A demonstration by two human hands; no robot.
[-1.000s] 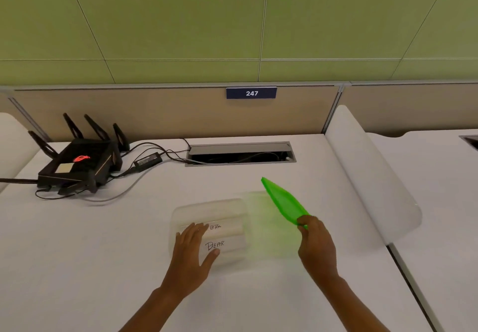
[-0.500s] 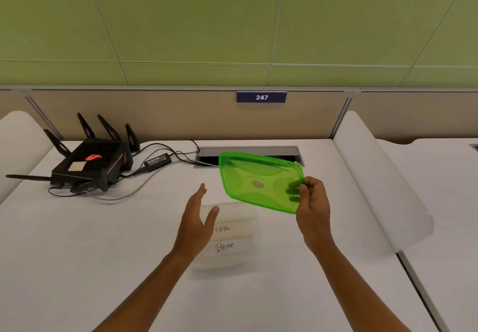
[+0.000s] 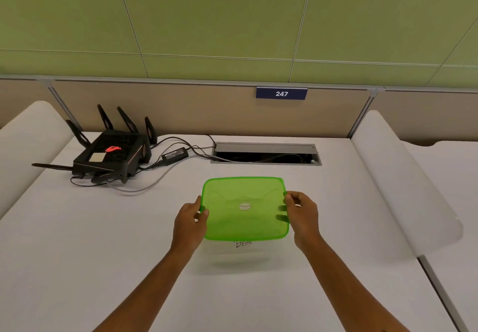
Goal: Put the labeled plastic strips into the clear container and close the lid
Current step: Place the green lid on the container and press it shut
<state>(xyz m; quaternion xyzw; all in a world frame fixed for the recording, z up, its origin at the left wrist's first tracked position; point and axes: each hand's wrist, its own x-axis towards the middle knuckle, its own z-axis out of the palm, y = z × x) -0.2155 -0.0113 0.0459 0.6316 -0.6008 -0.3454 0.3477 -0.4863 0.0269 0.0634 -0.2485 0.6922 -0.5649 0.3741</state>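
Observation:
A translucent green lid (image 3: 244, 209) hangs level above the clear container (image 3: 240, 258) on the white table. My left hand (image 3: 190, 219) grips the lid's left edge and my right hand (image 3: 302, 215) grips its right edge. Under the lid's near edge a white labeled strip (image 3: 243, 244) with handwritten letters shows inside the container. The lid hides most of the container and any other strips.
A black router (image 3: 111, 154) with antennas and cables sits at the back left. A cable slot (image 3: 266, 153) lies in the table behind the lid. White curved dividers (image 3: 403, 189) border the desk on both sides.
My right hand swung the lid from tilted at the right to level over the container. My left hand left the container and took the lid's left edge.

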